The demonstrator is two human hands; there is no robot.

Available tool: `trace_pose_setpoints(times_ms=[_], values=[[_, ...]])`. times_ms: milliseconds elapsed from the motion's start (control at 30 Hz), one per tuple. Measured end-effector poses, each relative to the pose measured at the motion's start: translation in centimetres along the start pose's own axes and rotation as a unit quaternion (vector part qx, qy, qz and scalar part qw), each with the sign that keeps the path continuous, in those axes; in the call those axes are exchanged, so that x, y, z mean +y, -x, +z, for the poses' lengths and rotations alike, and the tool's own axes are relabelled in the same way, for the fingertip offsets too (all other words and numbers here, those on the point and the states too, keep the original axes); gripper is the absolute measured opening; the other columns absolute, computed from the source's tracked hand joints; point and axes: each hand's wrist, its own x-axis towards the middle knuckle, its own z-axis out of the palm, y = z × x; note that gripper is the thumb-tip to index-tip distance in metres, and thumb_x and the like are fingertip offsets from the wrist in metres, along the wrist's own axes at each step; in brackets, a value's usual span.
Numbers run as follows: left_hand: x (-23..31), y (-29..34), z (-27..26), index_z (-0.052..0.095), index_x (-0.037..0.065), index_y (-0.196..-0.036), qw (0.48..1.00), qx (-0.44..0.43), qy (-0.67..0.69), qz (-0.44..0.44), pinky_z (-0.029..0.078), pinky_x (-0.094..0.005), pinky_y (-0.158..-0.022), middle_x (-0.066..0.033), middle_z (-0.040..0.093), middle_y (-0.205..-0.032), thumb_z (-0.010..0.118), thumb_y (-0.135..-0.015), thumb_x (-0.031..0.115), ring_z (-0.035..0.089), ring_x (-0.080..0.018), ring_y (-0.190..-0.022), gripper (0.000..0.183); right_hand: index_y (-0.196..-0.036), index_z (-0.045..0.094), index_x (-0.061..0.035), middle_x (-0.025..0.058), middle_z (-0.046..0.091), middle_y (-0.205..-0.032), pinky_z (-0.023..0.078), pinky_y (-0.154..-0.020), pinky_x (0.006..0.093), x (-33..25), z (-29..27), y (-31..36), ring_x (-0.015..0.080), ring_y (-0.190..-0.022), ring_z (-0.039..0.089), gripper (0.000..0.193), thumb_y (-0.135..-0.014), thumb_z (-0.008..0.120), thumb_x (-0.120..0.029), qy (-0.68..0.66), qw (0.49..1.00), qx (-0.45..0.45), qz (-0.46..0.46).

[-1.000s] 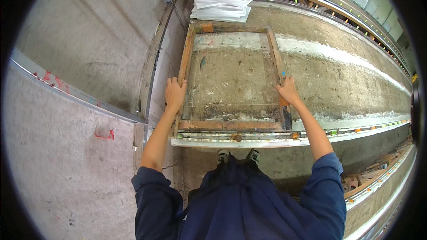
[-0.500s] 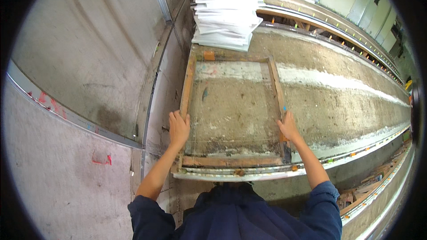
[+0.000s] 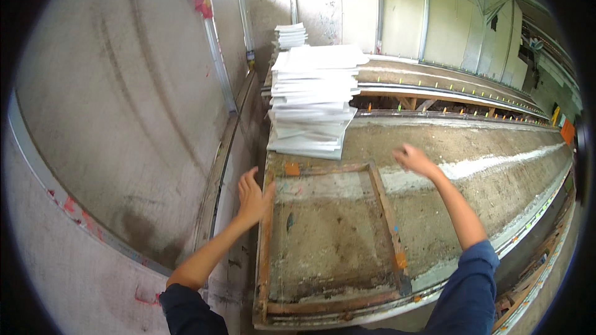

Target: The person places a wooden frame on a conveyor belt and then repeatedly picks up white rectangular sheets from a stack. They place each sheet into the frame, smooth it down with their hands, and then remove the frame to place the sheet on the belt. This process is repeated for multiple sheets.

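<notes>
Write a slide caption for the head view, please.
Bare left hand at a rectangular brown wooden frame, right hand over a long stained table, white stacked sheets beyond.

Rectangular brown wooden frame (image 3: pixel 383 211) was weathered, patched orange near two corners, blue-specked on its right side. Long flat bench (image 3: pixel 509 205) under the frame was mottled tan with dark stains; broad white streak to the frame's right. Tall stack of thin flat sheets (image 3: pixel 313 102) beyond the frame was white. Fabric sleeve (image 3: pixel 462 291) right of the frame was navy.
</notes>
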Motion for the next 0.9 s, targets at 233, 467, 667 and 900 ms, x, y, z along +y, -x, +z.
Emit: trace_pose_setpoints(times_ms=[233, 467, 667, 900], values=[[5.9, -16.6, 4.8, 0.034, -0.002, -0.122, 0.977, 0.118, 0.152, 0.094, 0.023, -0.0421, -0.099, -0.0198, 0.036, -0.119, 0.057, -0.083, 0.033, 0.031, -0.0336, -0.114, 0.057, -0.105, 0.055, -0.0052, 0.0119, 0.062, -0.094, 0.049, -0.063, 0.026, -3.7, -4.6, -19.2, 0.0146, -0.074, 0.061, 0.029, -0.082, 0.06, -0.023, -0.393, 0.871, 0.241, -0.173], [5.2, -22.5, 9.0, 0.036, 0.001, -0.123, 0.976, 0.134, 0.168, 0.041, 0.024, -0.0412, -0.099, -0.0186, 0.034, -0.121, 0.058, -0.083, 0.03, 0.032, -0.0324, -0.115, 0.054, -0.124, 0.044, -0.0158, 0.0156, 0.052, -0.119, 0.038, -0.09, 0.0345, -8.8, -4.6, -27.3, 0.0271, -0.112, 0.048, 0.045, -0.083, 0.058, -0.028, -0.428, 0.838, 0.306, -0.143], [7.7, -23.3, 11.0, 0.032, 0.003, -0.126, 0.96, 0.1, 0.26, -0.007, 0.026, -0.0389, -0.099, -0.0175, 0.032, -0.124, 0.059, -0.083, 0.029, 0.033, -0.0297, -0.114, 0.057, -0.109, 0.06, -0.0082, 0.0083, 0.06, -0.107, 0.042, -0.081, 0.0272, -9.5, -5.8, -29.9, 0.016, -0.094, 0.056, 0.028, -0.082, 0.053, -0.009, -0.48, 0.808, 0.321, -0.114], [9.4, -23.3, 10.0, 0.024, 0.004, -0.129, 0.945, 0.052, 0.32, -0.042, 0.029, -0.0394, -0.098, -0.018, 0.027, -0.128, 0.058, -0.084, 0.03, 0.031, -0.0298, -0.12, 0.061, -0.097, 0.065, -0.0043, 0.0096, 0.062, -0.093, 0.046, -0.065, 0.0236, -10.6, -6.2, -28.6, 0.0121, -0.079, 0.058, 0.028, -0.072, 0.056, 0.004, -0.598, 0.687, 0.397, -0.111]])
